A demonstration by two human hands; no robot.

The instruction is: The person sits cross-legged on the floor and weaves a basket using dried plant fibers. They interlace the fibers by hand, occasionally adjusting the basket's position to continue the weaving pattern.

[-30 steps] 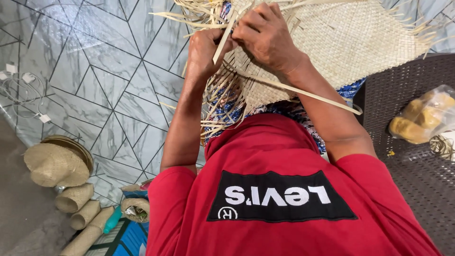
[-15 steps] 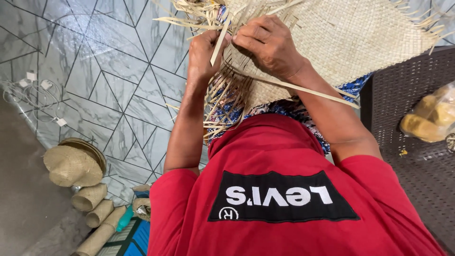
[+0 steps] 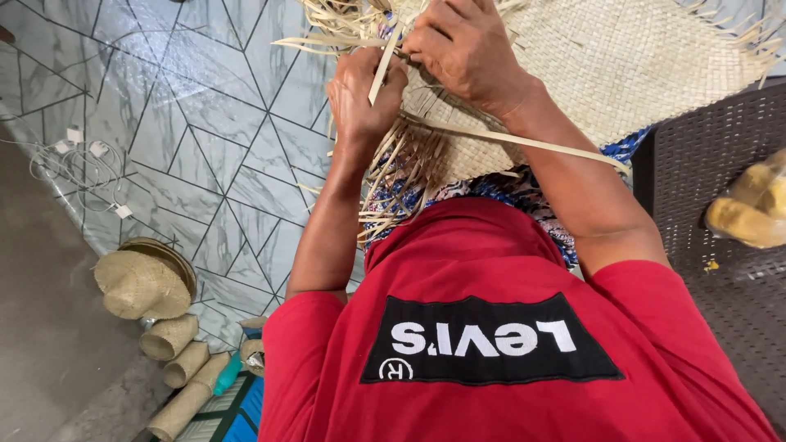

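A large pale woven straw mat point(image 3: 630, 65) lies across my lap, with loose straw strips point(image 3: 393, 184) hanging from its left edge. My left hand point(image 3: 360, 94) pinches one upright straw strip at that frayed edge. My right hand point(image 3: 467, 49) presses on the weave just beside it, fingers closed on strips. A long flat strip point(image 3: 524, 141) runs under my right forearm toward the right. My red shirt fills the lower part of the view.
A woven straw hat point(image 3: 141, 282) and several small woven cylinders point(image 3: 184, 360) sit on the floor at lower left. White cables point(image 3: 78, 160) lie on the tiled floor. A dark wicker surface point(image 3: 720, 164) at right holds a clear bag with yellow contents point(image 3: 749, 209).
The view has shifted slightly, so the hat and cylinders sit lower left. Both hands stay at the mat's frayed edge, working the strips with small finger moves.
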